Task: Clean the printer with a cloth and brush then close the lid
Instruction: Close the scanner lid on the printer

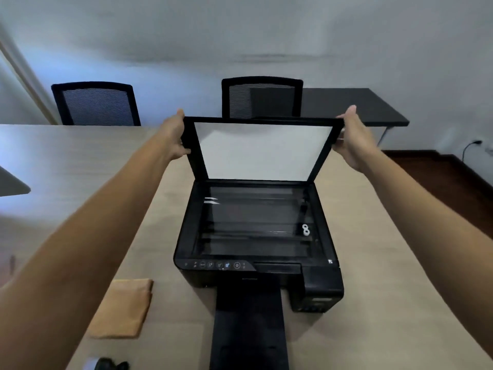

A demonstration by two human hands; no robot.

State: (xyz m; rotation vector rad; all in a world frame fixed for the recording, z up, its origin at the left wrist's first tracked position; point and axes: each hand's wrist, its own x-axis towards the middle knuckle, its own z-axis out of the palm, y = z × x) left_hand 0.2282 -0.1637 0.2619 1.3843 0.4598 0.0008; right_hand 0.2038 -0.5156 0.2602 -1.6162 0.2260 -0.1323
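Note:
A black printer (324, 285) stands in the middle of the wooden table, its scanner glass (253, 222) uncovered. The lid (262, 150), white inside with a black frame, is raised nearly upright at the back. My left hand (174, 137) grips the lid's upper left corner and my right hand (354, 137) grips its upper right corner. A folded orange cloth (124, 308) lies flat on the table to the printer's left. A dark object (112, 364), possibly the brush, shows at the bottom edge, too cut off to tell.
The printer's black output tray (249, 329) sticks out toward me. Two black mesh chairs (96, 102) (262, 97) stand behind the table (80, 156). A black side table (354, 105) sits at the back right, with a wall socket and cable (473, 145) beyond.

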